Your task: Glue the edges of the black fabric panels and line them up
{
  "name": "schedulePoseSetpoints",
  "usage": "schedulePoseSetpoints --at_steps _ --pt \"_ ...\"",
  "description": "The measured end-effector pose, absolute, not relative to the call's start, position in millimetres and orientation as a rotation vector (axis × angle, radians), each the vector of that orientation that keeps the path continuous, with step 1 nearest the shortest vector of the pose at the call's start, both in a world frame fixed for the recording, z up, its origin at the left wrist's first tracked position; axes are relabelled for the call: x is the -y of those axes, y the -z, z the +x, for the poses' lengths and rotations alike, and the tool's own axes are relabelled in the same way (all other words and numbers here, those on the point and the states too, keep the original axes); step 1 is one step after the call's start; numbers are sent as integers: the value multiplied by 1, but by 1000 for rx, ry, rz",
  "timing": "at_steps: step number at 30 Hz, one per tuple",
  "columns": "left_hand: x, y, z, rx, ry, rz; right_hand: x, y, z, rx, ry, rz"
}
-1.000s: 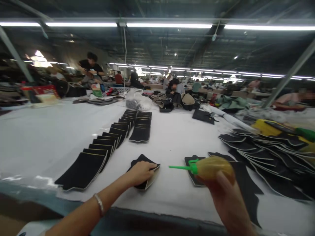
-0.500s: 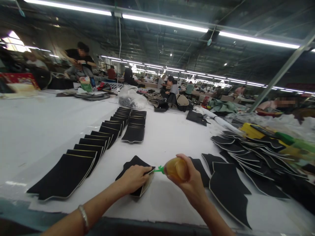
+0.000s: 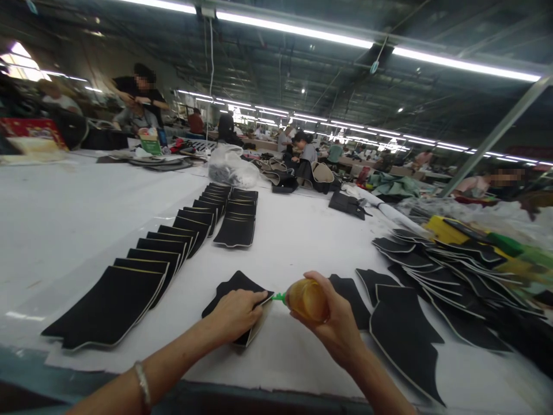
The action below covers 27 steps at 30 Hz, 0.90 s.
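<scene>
My left hand (image 3: 239, 314) grips a black panel with a pale underside (image 3: 235, 284), bending it so its right edge lifts off the white table. In my right hand (image 3: 334, 323) is an amber squeeze bottle (image 3: 307, 300), tilted on its side with the fingers wrapped round it. Its green nozzle (image 3: 280, 297) points left and meets the panel's raised edge close to my left fingertips. Whether any liquid comes out is too small to see. Just right of the bottle lie loose black panels (image 3: 404, 328) of a similar kind.
An overlapping row of black panels (image 3: 110, 300) runs away at left, beside a shorter row (image 3: 235, 230). A fanned heap (image 3: 432, 271) lies at right near a yellow object (image 3: 447, 230). A clear plastic bag (image 3: 233, 167) stands at the back. Co-workers sit and stand beyond.
The green nozzle has moved slightly left along with the bottle, closer in at the panel's edge. My left hand keeps its hold, and the view has shifted a little.
</scene>
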<state>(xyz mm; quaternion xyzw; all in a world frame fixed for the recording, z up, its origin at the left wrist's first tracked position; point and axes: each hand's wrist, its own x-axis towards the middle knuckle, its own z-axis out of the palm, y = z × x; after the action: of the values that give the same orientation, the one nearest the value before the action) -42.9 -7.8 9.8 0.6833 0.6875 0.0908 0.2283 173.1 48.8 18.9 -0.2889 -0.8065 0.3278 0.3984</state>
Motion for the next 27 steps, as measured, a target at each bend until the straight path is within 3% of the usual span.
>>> schedulePoseSetpoints --at_steps 27 --pt "13 -3 -47 -1818 -219 1988 -60 -18 176 1825 -1119 -848"
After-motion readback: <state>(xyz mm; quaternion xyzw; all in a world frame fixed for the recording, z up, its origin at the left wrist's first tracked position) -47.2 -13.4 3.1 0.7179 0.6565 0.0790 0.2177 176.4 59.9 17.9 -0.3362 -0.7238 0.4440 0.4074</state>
